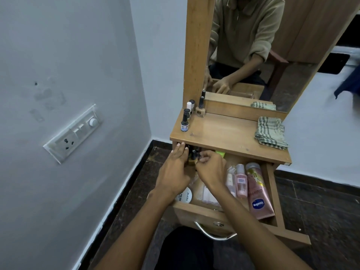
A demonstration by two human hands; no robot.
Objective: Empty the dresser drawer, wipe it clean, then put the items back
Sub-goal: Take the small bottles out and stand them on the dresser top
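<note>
Pale walls meet in a corner where a small wooden dresser stands under a mirror, its drawer pulled out over a dark stone floor.

Both hands work at the drawer's back left corner, partly under the dresser top. The left hand has its fingers laid along the drawer's left side, fingertips near the top's edge; whether they curl round anything I cannot tell. The right hand is curled, its fingertips pinching at a dark-capped nail polish bottle that stands between the two hands.

This looks like the emptying stage, barely begun. To do it well, lift each small bottle straight up by the cap or shoulder, clear the overhang before swinging it out, and stand it upright beside the others on top. One bottle per hand is safer than a handful, since glass is likely slippery.

Still in the drawer: a white round tin at the front left, a clear packet mid-drawer, two small pink spray bottles, a pink Vaseline tube along the right wall, and something bright green at the back.

On the dresser top stand four nail polish bottles at the left, and a folded checked cloth at the right.
</note>
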